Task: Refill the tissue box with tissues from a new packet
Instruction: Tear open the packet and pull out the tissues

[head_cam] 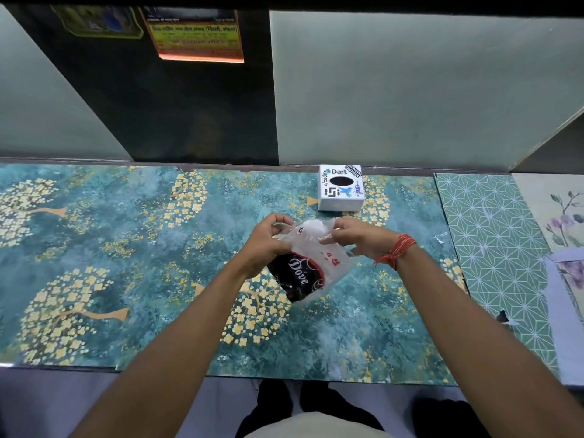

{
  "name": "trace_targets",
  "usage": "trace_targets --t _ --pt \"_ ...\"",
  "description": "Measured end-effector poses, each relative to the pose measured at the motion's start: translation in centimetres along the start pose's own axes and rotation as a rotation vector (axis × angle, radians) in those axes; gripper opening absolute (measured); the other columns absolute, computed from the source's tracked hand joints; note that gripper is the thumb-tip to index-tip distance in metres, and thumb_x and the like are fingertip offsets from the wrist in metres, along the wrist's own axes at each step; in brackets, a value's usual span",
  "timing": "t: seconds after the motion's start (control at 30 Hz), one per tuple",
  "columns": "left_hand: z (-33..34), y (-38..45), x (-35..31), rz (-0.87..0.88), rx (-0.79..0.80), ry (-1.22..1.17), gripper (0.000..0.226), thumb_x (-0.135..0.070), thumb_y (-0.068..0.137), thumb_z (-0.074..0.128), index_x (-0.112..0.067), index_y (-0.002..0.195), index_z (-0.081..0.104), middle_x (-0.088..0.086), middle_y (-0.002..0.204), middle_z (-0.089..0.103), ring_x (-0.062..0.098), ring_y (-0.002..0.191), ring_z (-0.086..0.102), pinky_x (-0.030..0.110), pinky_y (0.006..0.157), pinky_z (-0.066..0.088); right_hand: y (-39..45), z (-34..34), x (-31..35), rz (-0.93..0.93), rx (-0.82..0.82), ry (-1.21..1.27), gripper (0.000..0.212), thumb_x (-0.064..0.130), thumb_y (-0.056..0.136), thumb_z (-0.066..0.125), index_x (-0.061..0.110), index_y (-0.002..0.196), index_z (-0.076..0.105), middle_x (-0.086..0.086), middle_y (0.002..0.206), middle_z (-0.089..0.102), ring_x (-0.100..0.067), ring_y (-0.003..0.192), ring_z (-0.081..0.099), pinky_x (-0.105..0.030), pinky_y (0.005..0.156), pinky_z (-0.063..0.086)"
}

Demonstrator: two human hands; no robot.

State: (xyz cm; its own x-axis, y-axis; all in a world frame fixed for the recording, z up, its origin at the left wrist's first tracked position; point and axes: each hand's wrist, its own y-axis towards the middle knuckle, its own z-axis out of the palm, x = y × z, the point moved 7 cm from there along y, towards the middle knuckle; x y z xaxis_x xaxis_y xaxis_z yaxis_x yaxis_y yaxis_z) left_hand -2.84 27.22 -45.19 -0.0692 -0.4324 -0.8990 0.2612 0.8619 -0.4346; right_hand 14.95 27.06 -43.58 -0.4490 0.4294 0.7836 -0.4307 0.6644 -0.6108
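Clear crinkled plastic forms the upper end of the tissue packet (311,257), and both hands are closed on it. The left hand (267,245) has its fingers curled and pinched on the plastic edge at the packet's 10 o'clock corner, with the palm against the packet's left side. The right hand (357,237) pinches the same plastic edge at the 1 o'clock corner, fingers bent tight; a red thread band (396,249) circles that wrist. The packet is held up off the surface, tilted, its dark printed panel with white script lying toward 6 o'clock and white tissue showing through the clear part near the top. Whether the plastic is already torn cannot be told. Below lies the teal table covering (126,248), patterned with yellow blossom trees. The white tissue box (340,188) stands on the table at 12 o'clock from the hands, apart from them, close to the back edge; its top bears stickers and a dark oval opening. A green geometric sheet (493,248) adjoins the covering at 3 o'clock.
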Motion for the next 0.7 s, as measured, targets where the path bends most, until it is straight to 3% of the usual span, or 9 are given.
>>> trace_targets --t 0.1,0.17,0.23,0.33,0.43,0.5,0.6,0.7 --pt "-0.5 0.4 0.8 -0.04 -0.033 -0.12 0.053 0.024 0.075 0.05 -0.012 0.112 0.055 0.025 0.117 0.061 0.03 0.079 0.057 0.031 0.057 0.05 0.5 -0.1 -0.8 0.016 -0.098 -0.111 0.08 0.055 0.05 0.082 0.004 0.108 0.06 -0.012 0.099 0.064 -0.022 0.087 0.057 -0.033 0.074 0.042" --pt "-0.9 0.6 1.2 -0.063 -0.073 -0.202 0.056 0.022 0.075 0.048 -0.011 0.119 0.055 0.021 0.111 0.063 0.028 0.085 0.058 0.033 0.064 0.048 1.0 -0.6 -1.0 -0.032 -0.22 -0.209 0.072 0.055 0.054 0.081 -0.002 0.095 0.067 -0.024 0.096 0.07 -0.028 0.077 0.063 -0.036 0.07 0.048" --pt "-1.2 0.6 1.5 -0.081 -0.127 -0.254 0.051 0.008 0.075 0.056 -0.013 0.122 0.056 0.015 0.1 0.062 0.026 0.087 0.056 0.033 0.067 0.046 1.1 -0.8 -1.3 -0.052 -0.311 -0.193 0.059 0.048 0.06 0.082 -0.007 0.079 0.066 -0.027 0.083 0.068 -0.028 0.066 0.058 -0.037 0.064 0.046" --pt "-1.1 0.3 3.1 -0.202 -0.134 -0.221 0.041 -0.027 0.085 0.065 -0.01 0.12 0.053 0.012 0.101 0.062 0.03 0.093 0.059 0.034 0.062 0.053 0.8 -0.8 -1.2 -0.086 -0.397 0.13 0.014 0.011 0.078 0.077 0.007 0.071 0.066 -0.012 0.074 0.066 -0.022 0.063 0.057 -0.034 0.059 0.048" --pt "-0.2 -0.2 5.7 -0.363 -0.103 -0.226 0.044 -0.048 0.095 0.054 -0.014 0.121 0.058 0.012 0.11 0.069 0.031 0.093 0.068 0.043 0.069 0.06 0.9 -1.0 -1.8 -0.09 -0.47 0.417 0.012 0.0 0.084 0.068 0.011 0.083 0.063 -0.009 0.085 0.069 -0.021 0.069 0.065 -0.031 0.061 0.057" --pt "0.2 -0.1 6.5 -0.358 -0.131 -0.29 0.032 -0.038 0.098 0.053 -0.012 0.114 0.06 0.01 0.106 0.07 0.028 0.083 0.069 0.042 0.067 0.06 1.4 -0.4 -2.3 -0.046 -0.446 0.524 0.01 0.004 0.088 0.063 0.013 0.086 0.061 -0.007 0.082 0.069 -0.02 0.068 0.066 -0.034 0.061 0.058" --pt "0.9 0.2 6.8 -0.328 -0.199 -0.352 0.007 -0.01 0.098 0.048 -0.011 0.093 0.052 0.01 0.096 0.065 0.023 0.069 0.07 0.034 0.049 0.057 2.1 0.4 -3.1 0.042 -0.453 0.579 0.012 0.016 0.094 0.059 0.016 0.082 0.063 -0.003 0.069 0.07 -0.018 0.057 0.067 -0.029 0.053 0.057" --pt "1.4 0.5 7.4 -0.323 -0.226 -0.469 0.013 0.002 0.093 0.042 -0.009 0.089 0.048 0.015 0.095 0.062 0.028 0.078 0.066 0.039 0.051 0.06 3.0 0.3 -4.1 0.068 -0.496 0.483 0.006 0.018 0.089 0.066 0.013 0.088 0.067 -0.018 0.092 0.072 -0.034 0.08 0.07 -0.048 0.081 0.058"
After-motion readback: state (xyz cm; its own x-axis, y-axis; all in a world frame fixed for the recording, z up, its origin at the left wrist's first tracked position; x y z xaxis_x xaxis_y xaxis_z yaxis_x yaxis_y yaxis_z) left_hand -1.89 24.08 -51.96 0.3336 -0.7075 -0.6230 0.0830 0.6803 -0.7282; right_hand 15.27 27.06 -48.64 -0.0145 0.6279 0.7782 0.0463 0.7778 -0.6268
